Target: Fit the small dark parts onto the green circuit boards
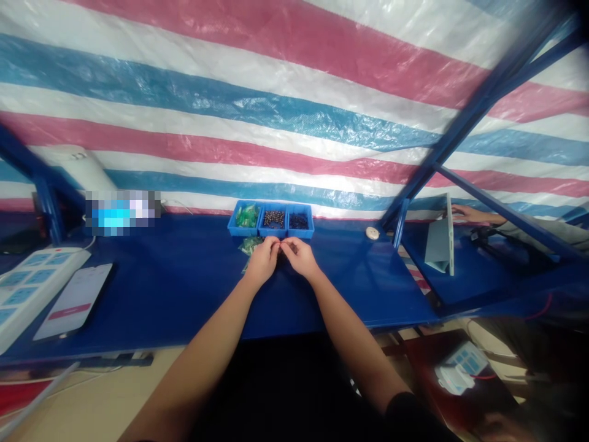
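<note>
My left hand [264, 260] and my right hand [300, 255] meet at the fingertips over the blue table, just in front of three joined blue bins. Both are pinched closed, and whatever lies between the fingertips is too small to make out. Green-and-clear packets [250, 245] lie beside my left hand, partly hidden by it. The left bin holds green packets [246, 216], the middle one small brownish metallic pieces [274, 219], the right one dark small pieces [299, 221]. Some dark bits show beneath my hands.
A phone [76, 301] and a white power strip [34, 282] lie at the left of the table [175, 294]. A round pale object [372, 233] sits near the blue frame post at right. Beyond it, another person's hand [469, 213] is behind a propped tablet [442, 239].
</note>
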The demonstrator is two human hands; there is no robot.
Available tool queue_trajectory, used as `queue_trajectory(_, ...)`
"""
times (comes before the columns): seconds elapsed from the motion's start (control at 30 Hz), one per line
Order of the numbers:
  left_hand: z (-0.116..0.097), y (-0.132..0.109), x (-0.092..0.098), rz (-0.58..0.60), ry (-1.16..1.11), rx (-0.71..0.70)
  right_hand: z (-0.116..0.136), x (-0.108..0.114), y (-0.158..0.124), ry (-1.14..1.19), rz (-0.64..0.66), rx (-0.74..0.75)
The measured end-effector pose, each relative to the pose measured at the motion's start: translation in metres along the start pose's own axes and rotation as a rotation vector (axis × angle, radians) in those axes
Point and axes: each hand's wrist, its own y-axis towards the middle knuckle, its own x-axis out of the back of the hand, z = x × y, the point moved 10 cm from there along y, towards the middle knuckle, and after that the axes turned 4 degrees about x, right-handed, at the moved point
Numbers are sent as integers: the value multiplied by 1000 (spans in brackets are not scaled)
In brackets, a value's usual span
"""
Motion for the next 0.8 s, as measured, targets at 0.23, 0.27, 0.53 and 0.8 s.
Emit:
queue_trajectory(0.23, -1, -1, -4, 30, 10, -2, 2, -4, -2, -85, 70, -5)
queue_trajectory(0.27, -3, -1, -5, 39, 15, -8, 3, -4, -2, -100, 74, -6)
queue_trajectory(0.53, -10, -3, -11, 66, 61, -70, 8, -2, -4, -203, 112, -2)
queue_trajectory(0.8, -6, -3, -7, 18, 57, -38, 13, 3, -1, -145, -6, 76)
